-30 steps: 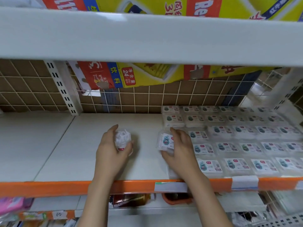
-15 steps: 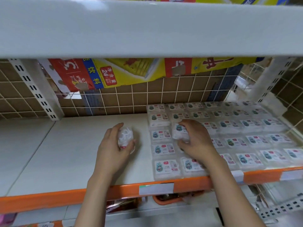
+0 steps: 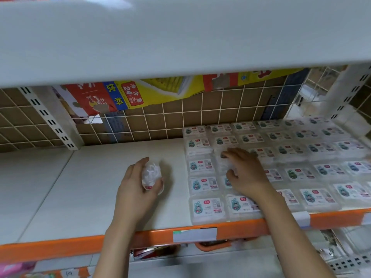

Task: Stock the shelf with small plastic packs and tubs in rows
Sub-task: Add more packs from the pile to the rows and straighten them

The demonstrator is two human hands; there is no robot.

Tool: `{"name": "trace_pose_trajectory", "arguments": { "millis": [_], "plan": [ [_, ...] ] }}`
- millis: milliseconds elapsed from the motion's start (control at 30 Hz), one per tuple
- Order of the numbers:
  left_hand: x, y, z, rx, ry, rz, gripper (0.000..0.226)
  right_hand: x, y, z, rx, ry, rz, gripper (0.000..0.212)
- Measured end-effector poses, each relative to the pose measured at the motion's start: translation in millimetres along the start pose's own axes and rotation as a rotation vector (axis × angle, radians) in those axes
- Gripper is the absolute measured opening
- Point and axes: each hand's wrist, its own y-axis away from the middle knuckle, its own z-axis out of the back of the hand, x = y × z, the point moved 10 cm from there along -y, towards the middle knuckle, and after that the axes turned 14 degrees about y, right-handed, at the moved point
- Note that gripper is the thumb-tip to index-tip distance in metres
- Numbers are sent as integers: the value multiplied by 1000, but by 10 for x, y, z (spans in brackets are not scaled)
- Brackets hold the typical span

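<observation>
My right hand [image 3: 244, 173] has moved deeper, fingers spread, pressing a pack [image 3: 225, 157] into the rows at two o'clock on the shelf [image 3: 100, 197]. My left hand [image 3: 138, 183] still grips a tub [image 3: 150, 175], next to place.

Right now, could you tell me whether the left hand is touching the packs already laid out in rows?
Apart. The head view shows the left hand holding a clear tub over bare shelf, with a strip of shelf between it and the nearest packs.

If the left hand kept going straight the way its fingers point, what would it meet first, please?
Probably nothing soon: past the left hand and its plastic pack lies bare shelf, then the wire grid back panel.
</observation>
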Motion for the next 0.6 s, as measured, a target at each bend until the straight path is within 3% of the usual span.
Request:
{"name": "trace_pose_trajectory", "arguments": {
  "millis": [100, 300, 600],
  "plan": [
    [35, 43, 14, -15, 6, 8, 60, 3, 76, -129, 51, -46, -14, 53],
    [68, 118, 27, -1, -12, 34, 63, 55, 79, -108, 2, -114, -93, 68],
    [274, 108, 475, -72, -10, 84, 65, 1038, -179, 76, -144, -148, 10, 45]
  ]
}}
